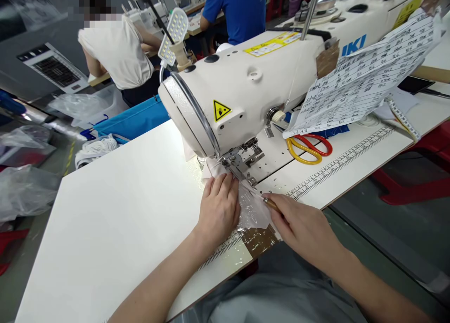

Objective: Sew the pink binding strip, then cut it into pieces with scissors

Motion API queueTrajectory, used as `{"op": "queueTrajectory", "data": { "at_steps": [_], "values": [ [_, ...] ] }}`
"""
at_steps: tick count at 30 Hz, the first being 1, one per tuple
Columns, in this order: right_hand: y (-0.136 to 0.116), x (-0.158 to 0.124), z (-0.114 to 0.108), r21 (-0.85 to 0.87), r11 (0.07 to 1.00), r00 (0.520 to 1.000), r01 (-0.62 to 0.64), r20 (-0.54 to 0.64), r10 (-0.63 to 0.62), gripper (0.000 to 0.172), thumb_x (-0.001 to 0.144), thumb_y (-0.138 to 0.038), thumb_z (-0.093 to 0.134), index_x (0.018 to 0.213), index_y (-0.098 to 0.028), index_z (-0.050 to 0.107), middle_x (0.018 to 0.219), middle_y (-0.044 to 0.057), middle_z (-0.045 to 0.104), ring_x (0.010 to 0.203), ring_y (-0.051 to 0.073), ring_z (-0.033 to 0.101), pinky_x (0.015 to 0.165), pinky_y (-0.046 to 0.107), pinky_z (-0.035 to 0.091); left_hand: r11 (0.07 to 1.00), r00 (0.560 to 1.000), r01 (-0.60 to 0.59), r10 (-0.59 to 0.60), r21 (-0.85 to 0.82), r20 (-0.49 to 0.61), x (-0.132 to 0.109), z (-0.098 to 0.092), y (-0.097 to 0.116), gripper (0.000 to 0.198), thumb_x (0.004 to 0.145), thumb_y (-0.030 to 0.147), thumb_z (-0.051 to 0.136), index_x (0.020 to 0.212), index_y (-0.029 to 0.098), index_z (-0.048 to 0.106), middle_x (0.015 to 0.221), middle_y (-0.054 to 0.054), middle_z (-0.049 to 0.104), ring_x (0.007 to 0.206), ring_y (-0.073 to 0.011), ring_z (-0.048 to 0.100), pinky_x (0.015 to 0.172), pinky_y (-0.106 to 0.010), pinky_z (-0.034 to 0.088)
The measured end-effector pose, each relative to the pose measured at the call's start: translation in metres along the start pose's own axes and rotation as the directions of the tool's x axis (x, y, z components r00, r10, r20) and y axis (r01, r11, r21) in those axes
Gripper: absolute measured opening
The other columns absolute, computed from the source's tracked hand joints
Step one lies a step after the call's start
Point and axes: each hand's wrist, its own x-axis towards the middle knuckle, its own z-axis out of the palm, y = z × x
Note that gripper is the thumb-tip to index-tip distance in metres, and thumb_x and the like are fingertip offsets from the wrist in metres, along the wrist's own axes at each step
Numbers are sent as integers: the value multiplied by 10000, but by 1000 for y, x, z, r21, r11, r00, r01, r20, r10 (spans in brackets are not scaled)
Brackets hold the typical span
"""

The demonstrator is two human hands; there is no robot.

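Note:
A pale pink piece of fabric (255, 209) lies under the needle area of a white sewing machine (242, 93). My left hand (218, 203) rests flat on the fabric just in front of the presser foot (250, 180), with its fingers stretched toward the needle. My right hand (302, 224) grips the wooden handle of an awl (271, 204). The awl's thin metal shaft points left along the fabric, close to the presser foot. Its tip is too small to make out.
Red and yellow-handled scissors (309, 148) lie right of the needle, by a handwritten paper sheet (365, 79) on the machine. A tape measure (404, 119) hangs near the table's right side. A blue cloth bin (135, 119) borders the white table (116, 220). Two people sit beyond.

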Motion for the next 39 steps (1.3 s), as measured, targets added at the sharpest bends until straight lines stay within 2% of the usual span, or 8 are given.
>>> {"op": "queueTrajectory", "data": {
  "at_steps": [5,8,15,18,25,29,39],
  "values": [
    [12,0,-6,204,972,993,-114,-9,118,208,999,-245,400,1094,-200,579,875,40,735,676,182,696,584,255,527,1000,1000,17,-17,-12,0,-1,-2,4,403,974,293,433,1276,90,608,1337,-170,617,1273,-319,534,1110,-498,382],
    [13,0,-7,259,955,989,-142,5,146,196,992,-247,414,1083,-204,582,800,17,715,638,171,672,575,245,519,999,999,32,-32,-8,6,-1,-3,7,427,982,346,427,1269,88,610,1332,-167,621,1272,-327,529,1106,-506,382],
    [15,-3,-4,269,949,986,-163,15,165,210,1000,-275,408,1091,-197,580,786,18,711,563,158,630,523,246,487,1000,1000,-7,6,24,22,-4,-3,5,435,906,178,452,1309,61,568,1373,-180,590,1283,-313,522,1098,-498,400],
    [15,-3,-4,274,946,984,-175,24,176,230,1005,-299,404,1091,-193,589,760,15,704,544,156,619,502,247,472,1000,1000,-10,9,14,12,-4,-4,5,428,926,202,437,1305,53,568,1362,-176,599,1273,-310,531,1092,-490,410],
    [14,-3,-3,282,945,985,-168,0,175,237,992,-297,428,1114,-192,602,833,31,728,655,179,681,564,257,512,1000,1000,3,-3,7,1,-4,-3,9,410,969,266,403,1275,64,586,1363,-174,600,1281,-306,531,1102,-483,402],
    [15,-4,-2,277,948,986,-159,-9,168,243,991,-294,433,1122,-182,604,827,33,729,641,174,678,555,252,514,1000,1000,-1,1,2,-21,-4,-2,9,405,963,264,412,1270,61,581,1352,-170,609,1258,-303,547,1090,-479,417],
    [14,-5,-3,264,954,986,-144,-37,159,257,999,-299,439,1136,-174,616,886,45,749,574,152,648,537,247,516,1000,1000,6,-6,-6,1,-5,-1,8,422,966,284,417,1297,63,557,1373,-176,590,1282,-306,530,1083,-469,426]
  ]
}}
